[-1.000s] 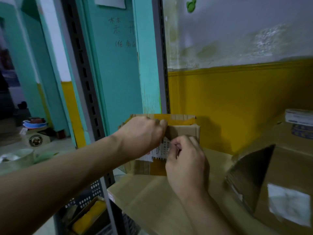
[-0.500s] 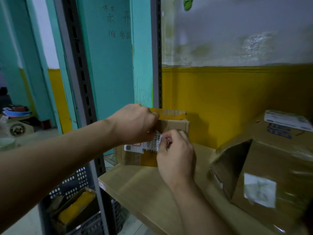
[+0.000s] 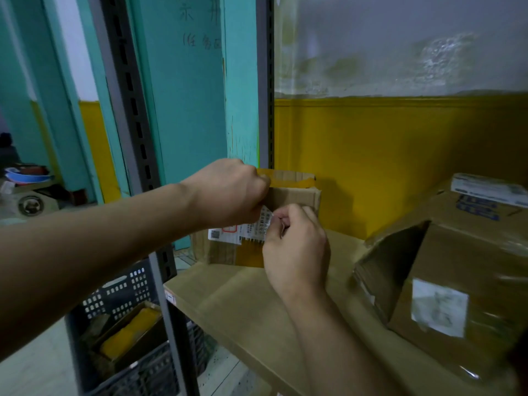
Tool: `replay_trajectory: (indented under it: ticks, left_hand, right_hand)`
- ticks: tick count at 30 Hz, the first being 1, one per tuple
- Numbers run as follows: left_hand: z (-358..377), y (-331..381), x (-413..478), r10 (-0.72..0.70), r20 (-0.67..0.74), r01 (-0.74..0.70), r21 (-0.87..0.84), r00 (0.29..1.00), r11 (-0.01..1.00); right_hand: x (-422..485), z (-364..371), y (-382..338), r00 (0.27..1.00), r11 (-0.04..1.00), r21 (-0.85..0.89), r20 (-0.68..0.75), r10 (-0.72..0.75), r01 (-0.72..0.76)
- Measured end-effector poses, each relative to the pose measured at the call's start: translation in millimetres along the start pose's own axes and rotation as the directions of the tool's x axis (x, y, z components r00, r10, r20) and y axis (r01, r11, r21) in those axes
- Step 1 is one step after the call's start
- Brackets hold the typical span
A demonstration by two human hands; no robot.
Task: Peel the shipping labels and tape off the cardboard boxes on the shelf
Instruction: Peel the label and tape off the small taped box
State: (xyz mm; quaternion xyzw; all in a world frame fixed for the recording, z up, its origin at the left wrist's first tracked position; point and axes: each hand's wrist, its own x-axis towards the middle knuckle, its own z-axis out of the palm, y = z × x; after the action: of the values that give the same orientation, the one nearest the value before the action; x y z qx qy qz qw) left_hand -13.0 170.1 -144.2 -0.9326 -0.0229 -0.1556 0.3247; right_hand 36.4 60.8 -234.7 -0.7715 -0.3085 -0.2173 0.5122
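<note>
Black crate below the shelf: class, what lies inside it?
Inside the black crate, an open cardboard box holds something yellow. The shelf post covers the crate's right part.

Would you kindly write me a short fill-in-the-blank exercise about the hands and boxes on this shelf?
1. The right hand pinches the white ____ on the small box.
2. The left hand holds that box's ____ edge.
3. The large box lies to the small box's ____.
4. Under the shelf stands a black ____.
Missing words: label; top; right; crate.
</note>
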Motion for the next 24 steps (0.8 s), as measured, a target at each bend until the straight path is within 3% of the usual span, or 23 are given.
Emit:
replay_trajectory:
  ticks: [16,24]
  left_hand:
    - [20,4,-11,-0.031,-0.165,0.016,-0.092,0.986,0.996]
    - [22,3,-12,-0.061,-0.131,0.046,-0.116,0.989,0.992]
  right_hand:
    - [-2,4,4,0.998,1.0,-0.02,-0.059,-0.008,0.007]
    - [-1,7,6,0.996,1.0,0.004,-0.088,-0.008,0.008]
